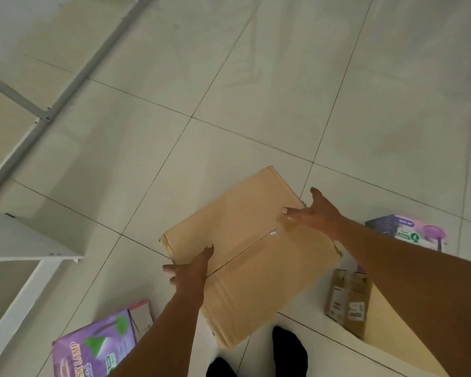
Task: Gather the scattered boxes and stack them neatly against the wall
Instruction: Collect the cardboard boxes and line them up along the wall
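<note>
A large plain cardboard box, its top flaps taped shut, lies at an angle in front of me over the tiled floor. My left hand presses on its left side, thumb lying on the top and fingers spread and straight. Against the box's right edge my right hand presses, thumb on top and fingers stretched past the edge. Whether the box rests on the floor or is lifted I cannot tell. A purple desk lamp box lies at the lower left. Another purple box stands at the right.
Two small brown boxes stand against a second big cardboard box at the lower right. White metal shelving runs along the left. My feet in black socks are just below the box. Pale floor tiles stretch ahead.
</note>
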